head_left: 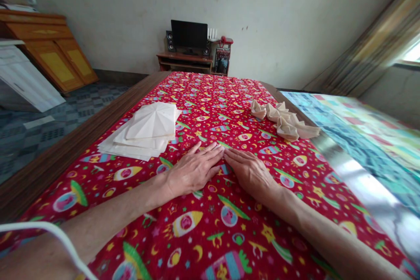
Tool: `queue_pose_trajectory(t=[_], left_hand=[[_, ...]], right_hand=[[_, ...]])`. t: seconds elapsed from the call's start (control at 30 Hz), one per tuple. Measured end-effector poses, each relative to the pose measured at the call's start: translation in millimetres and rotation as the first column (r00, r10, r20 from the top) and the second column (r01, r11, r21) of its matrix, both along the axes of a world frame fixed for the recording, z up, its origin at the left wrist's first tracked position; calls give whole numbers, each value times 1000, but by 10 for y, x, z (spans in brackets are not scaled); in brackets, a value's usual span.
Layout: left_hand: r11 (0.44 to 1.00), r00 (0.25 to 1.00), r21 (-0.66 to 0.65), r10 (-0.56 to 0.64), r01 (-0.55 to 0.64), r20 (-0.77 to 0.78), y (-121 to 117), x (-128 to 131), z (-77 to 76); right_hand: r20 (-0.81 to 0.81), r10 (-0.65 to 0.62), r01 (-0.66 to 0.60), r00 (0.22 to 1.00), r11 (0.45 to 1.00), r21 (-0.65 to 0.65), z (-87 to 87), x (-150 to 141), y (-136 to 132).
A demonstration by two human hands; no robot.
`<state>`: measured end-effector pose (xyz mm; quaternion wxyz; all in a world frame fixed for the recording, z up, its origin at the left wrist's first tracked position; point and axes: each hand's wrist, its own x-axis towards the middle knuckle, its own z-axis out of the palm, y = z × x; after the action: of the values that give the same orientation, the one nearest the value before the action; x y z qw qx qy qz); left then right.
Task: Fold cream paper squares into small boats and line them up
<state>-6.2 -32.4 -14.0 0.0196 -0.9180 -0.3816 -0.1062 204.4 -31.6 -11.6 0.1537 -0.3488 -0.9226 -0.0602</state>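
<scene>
My left hand (193,167) lies flat on a red patterned cloth (187,223), its thumb side toward me and fingers stretched out. My right hand (250,170) rests palm down on the same cloth, fingers straight and close together. The fingertips of both hands meet near the middle of the table, and nothing shows in either hand. To the left is a stack of creased cream paper sheets (152,123), apart from my left hand. Several folded cream paper pieces (287,123) stand in a cluster to the right, beyond my right hand.
A white cable (46,226) crosses over my left forearm at lower left. The table's dark wooden edge (75,140) runs along the left. A bed with a colourful cover (361,135) adjoins on the right. Against the far wall stands a desk with a monitor (189,34).
</scene>
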Motion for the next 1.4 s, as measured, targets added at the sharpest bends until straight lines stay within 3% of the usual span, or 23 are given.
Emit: queue_pose_trajectory(t=[0.17,0.47,0.77,0.97,1.2,1.4], left_hand=[[999,1000,32,8,-8,0,-18,-38,31],[999,999,15,32,-32,4,-46,-177,44],[993,994,79,77,-83,80,-39,-279,3],[988,971,121,63,-93,229,94,-173,-17],[981,954,44,171,-188,247,197,5,-61],[991,953,-14,131,-132,274,283,53,-85]], right_hand=[[28,20,-19,999,998,-53,14,101,-24],[15,-59,59,998,998,-11,-26,223,-79],[42,-82,82,996,997,-5,-14,205,-81],[-3,-108,108,994,994,1,25,141,-49],[4,-136,136,991,990,48,85,11,65],[18,-151,151,988,988,16,39,-85,174]])
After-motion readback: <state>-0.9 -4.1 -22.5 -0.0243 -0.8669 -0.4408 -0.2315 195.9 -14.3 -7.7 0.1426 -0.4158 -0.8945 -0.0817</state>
